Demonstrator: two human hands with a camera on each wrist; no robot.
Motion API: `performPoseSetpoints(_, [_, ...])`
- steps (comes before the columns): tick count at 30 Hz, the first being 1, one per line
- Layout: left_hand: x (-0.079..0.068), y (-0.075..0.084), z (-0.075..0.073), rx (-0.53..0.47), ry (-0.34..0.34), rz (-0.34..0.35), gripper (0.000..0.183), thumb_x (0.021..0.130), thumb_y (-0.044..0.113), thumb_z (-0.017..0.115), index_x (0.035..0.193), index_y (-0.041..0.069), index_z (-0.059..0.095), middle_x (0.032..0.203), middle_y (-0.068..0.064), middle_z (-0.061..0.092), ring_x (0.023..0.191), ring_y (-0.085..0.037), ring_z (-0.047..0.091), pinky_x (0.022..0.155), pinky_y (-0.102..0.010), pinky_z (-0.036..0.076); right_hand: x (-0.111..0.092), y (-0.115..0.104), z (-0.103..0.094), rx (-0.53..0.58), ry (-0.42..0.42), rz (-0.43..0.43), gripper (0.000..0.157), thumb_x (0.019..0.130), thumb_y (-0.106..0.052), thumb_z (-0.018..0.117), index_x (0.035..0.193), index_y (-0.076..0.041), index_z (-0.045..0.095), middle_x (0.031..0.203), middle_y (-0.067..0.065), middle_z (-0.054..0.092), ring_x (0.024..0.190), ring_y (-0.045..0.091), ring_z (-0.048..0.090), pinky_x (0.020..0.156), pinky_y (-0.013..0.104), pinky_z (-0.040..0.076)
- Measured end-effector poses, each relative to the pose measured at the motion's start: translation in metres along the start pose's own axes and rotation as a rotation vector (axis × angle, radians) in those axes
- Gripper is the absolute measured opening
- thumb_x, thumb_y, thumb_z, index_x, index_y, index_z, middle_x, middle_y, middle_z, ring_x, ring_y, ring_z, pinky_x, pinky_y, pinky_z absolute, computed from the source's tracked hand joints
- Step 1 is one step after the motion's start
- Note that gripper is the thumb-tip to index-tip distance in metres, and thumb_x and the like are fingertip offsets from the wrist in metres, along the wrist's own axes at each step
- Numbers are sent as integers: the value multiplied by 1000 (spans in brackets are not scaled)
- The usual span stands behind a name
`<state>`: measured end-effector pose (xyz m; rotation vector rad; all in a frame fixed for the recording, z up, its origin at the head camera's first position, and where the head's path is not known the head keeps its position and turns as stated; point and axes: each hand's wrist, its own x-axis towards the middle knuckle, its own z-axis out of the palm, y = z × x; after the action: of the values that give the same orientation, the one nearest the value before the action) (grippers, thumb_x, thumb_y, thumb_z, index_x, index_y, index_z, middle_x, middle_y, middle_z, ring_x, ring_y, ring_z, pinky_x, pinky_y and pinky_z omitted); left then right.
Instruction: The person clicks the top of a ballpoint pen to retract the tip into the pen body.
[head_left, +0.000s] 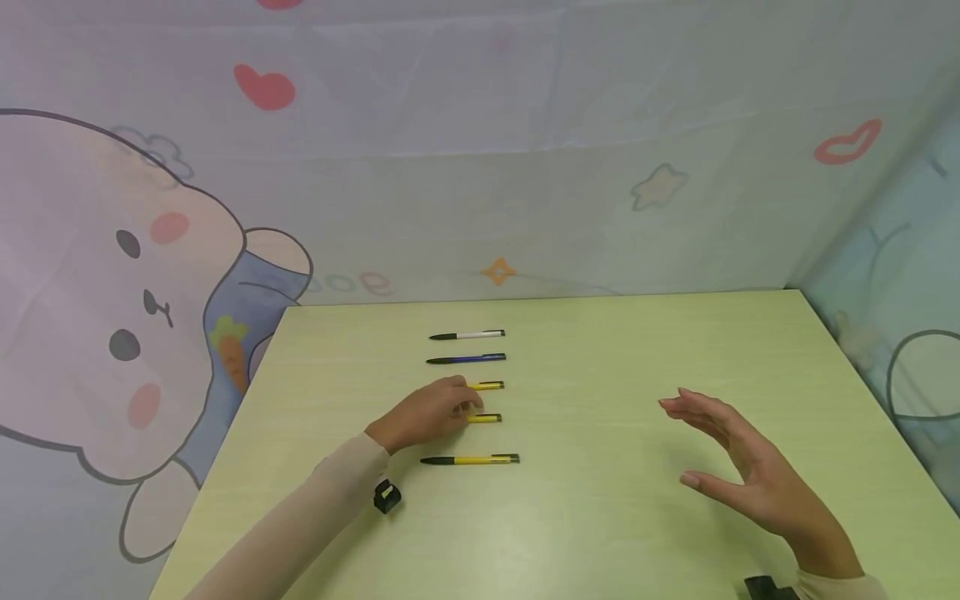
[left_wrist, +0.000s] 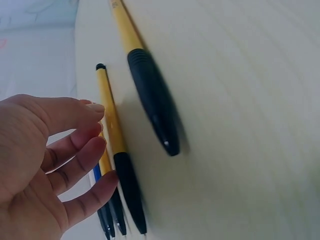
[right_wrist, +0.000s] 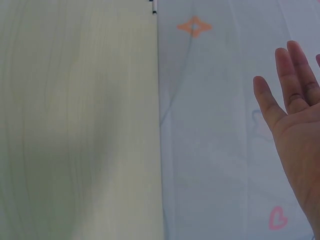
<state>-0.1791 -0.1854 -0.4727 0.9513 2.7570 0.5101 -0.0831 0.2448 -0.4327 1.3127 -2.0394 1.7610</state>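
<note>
Several ballpoint pens lie in a column on the table, all pointing left. At the far end are a white pen [head_left: 480, 334] and a blue pen [head_left: 476, 358]; nearer come three yellow pens with black grips. My left hand [head_left: 438, 410] is over the middle two yellow pens, covering their grip ends in the head view. In the left wrist view its relaxed fingers [left_wrist: 82, 160] overlap a yellow pen [left_wrist: 114, 125], with a gap below the thumb. The nearest yellow pen [head_left: 480, 460] lies beside the left wrist. On the right, my right hand [head_left: 750, 471] hovers with fingers extended, holding nothing.
The pale yellow-green table [head_left: 600, 358] ends at a cloth backdrop [head_left: 450, 167] printed with a bear, hearts and stars. Another printed cloth [head_left: 922, 333] hangs along the right side. Black wrist devices [head_left: 387, 497] are worn on both arms.
</note>
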Motion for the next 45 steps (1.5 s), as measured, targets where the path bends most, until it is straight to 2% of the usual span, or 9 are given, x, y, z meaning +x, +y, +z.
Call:
performPoseSetpoints(8, [-4,2,-10,-74,1,-12,29,96,11,71,126,9,68,113,-4,64,105,-19,64,91,-37,55,-1,-1,0,11,7,-2,86,70,30,68,145,25,25,142,36,46,140,27,47,117,24,34])
performPoseSetpoints(15, [-8,-3,-14,-163,3,37,38,97,11,69,135,8,62,117,-6,65,108,-21,64,95,-40,54,-6,5,-3,19,10,-8,86,72,29,69,145,25,24,143,37,44,140,28,46,118,25,34])
performPoseSetpoints(20, [-12,-2,-16,-260,-36,78,44,96,10,70,139,8,60,121,-9,64,112,-25,63,93,-44,55,-13,13,-8,19,12,-7,87,73,27,71,146,25,23,144,37,44,141,29,45,118,25,33])
performPoseSetpoints(24, [-15,-1,-16,-286,-85,92,46,95,12,73,139,10,60,122,-6,64,114,-23,63,93,-43,55,-16,18,-11,26,9,-16,87,74,26,72,146,25,22,144,37,43,141,31,45,118,26,33])
performPoseSetpoints(29, [-15,2,-12,-294,-125,133,45,94,14,75,137,12,62,125,-4,65,116,-20,62,99,-40,53,-18,21,-12,32,7,-22,87,74,26,71,146,25,22,144,38,42,141,31,44,118,26,33])
performPoseSetpoints(34, [-14,7,-6,-291,-152,146,46,93,15,75,137,11,62,128,-4,64,116,-21,62,99,-38,52,-18,20,-12,32,11,-9,87,73,27,71,146,25,22,144,38,43,141,31,45,118,26,33])
performPoseSetpoints(39, [-12,12,1,-220,-188,144,43,94,18,74,136,13,63,125,0,64,112,-15,61,98,-32,52,-16,17,-10,30,13,-8,87,73,27,70,146,25,22,144,38,43,141,30,45,118,26,33])
performPoseSetpoints(45, [-10,17,8,-150,-192,178,43,91,16,78,131,13,65,117,1,62,107,-13,59,95,-28,51,-15,14,-9,22,19,4,87,72,29,69,146,24,23,144,37,44,141,29,45,118,25,33])
